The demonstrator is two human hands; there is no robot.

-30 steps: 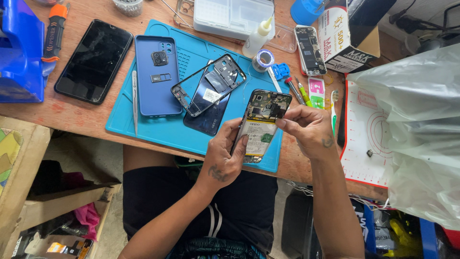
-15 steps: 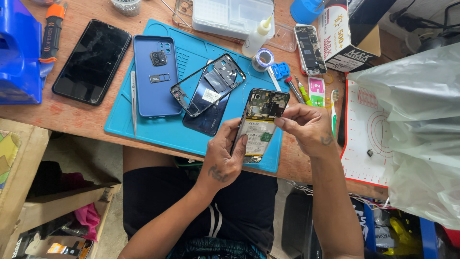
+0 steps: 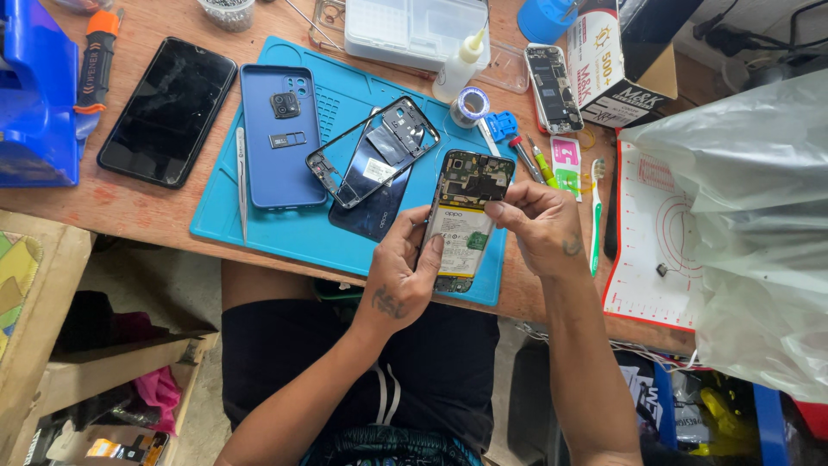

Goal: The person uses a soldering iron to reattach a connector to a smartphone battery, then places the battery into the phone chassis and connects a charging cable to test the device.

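A teal work mat [image 3: 285, 233] covers the middle of a wooden bench. On the mat lie a blue phone back cover [image 3: 280, 138], a bare phone frame [image 3: 373, 151] over a dark panel, and tweezers [image 3: 241, 181] near its left edge. Left of the mat rests a black phone [image 3: 168, 110]; beyond its top edge stand a clear parts box [image 3: 414, 30] and a glue bottle [image 3: 457, 67]. Right of the mat, a toothbrush [image 3: 595, 216] and a red-lined white mat [image 3: 647, 250] sit beside a plastic bag [image 3: 759, 224].

An opened phone [image 3: 463, 216] is up off the blue mat, back cover gone, tilted with its top end leaning right. Dark circuit board shows up top, a pale battery fills the middle (small green patch on it), bottom edge lowest.
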